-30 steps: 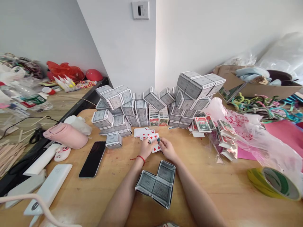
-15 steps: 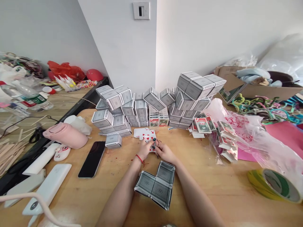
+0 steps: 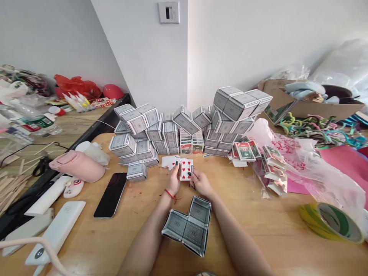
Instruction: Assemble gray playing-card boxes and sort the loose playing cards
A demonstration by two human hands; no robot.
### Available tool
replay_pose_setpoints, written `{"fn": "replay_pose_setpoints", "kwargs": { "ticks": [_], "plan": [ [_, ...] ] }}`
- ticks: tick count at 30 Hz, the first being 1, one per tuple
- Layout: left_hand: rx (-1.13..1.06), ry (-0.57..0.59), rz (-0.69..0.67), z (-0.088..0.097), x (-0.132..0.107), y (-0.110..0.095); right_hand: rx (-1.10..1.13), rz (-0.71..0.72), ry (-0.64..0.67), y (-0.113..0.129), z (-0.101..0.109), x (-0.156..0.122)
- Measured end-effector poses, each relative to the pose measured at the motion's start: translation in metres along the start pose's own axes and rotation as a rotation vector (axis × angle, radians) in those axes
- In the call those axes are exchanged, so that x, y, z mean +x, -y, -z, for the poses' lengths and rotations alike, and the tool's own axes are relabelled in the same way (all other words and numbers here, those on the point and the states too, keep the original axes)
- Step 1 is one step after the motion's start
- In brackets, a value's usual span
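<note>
Both my hands hold one playing card (image 3: 186, 168) with red hearts, face up, above the wooden table (image 3: 258, 226). My left hand (image 3: 173, 181) pinches its left edge and my right hand (image 3: 199, 183) pinches its right edge. Just behind lie a few loose cards (image 3: 168, 161). Between my forearms sits an L-shaped piece of joined card cubes (image 3: 188, 228) with grey patterned backs. A tall pile of card cubes (image 3: 184, 124) is stacked against the wall beyond my hands.
A black phone (image 3: 110, 194), a pink pouch (image 3: 77, 165) and white devices (image 3: 56, 232) lie to the left. Card packs (image 3: 245, 151), a plastic bag (image 3: 304, 165) and a roll of tape (image 3: 333, 222) lie to the right. A cardboard box (image 3: 301, 103) stands at the back right.
The card was tilted and partly covered by my fingers; now it is squared up and held by both edges, slightly farther from me.
</note>
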State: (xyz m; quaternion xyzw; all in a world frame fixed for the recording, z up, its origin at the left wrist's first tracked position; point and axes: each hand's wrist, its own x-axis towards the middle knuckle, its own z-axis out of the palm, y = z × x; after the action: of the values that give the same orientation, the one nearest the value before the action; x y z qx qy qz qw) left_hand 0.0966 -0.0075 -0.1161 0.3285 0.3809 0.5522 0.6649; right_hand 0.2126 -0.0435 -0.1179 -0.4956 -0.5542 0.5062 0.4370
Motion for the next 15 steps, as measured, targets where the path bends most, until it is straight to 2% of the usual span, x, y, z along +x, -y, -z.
{"fn": "replay_pose_setpoints", "kwargs": {
  "ticks": [2,7,12,15],
  "plan": [
    [0.052,0.007,-0.072,0.0029,0.0002,-0.0011,0.031,-0.041,-0.006,-0.0006,0.0011,0.0003],
    [0.368,-0.004,-0.193,0.0097,-0.0026,-0.0062,0.059,-0.085,0.02,0.0,-0.0003,-0.0009],
    [0.445,0.019,-0.23,0.0069,-0.0038,-0.0072,0.241,0.006,-0.127,0.0035,0.0008,0.0035],
    [0.476,0.042,-0.227,0.004,-0.004,-0.0065,0.325,0.021,-0.157,0.0058,0.0041,0.0058]
  ]
}}
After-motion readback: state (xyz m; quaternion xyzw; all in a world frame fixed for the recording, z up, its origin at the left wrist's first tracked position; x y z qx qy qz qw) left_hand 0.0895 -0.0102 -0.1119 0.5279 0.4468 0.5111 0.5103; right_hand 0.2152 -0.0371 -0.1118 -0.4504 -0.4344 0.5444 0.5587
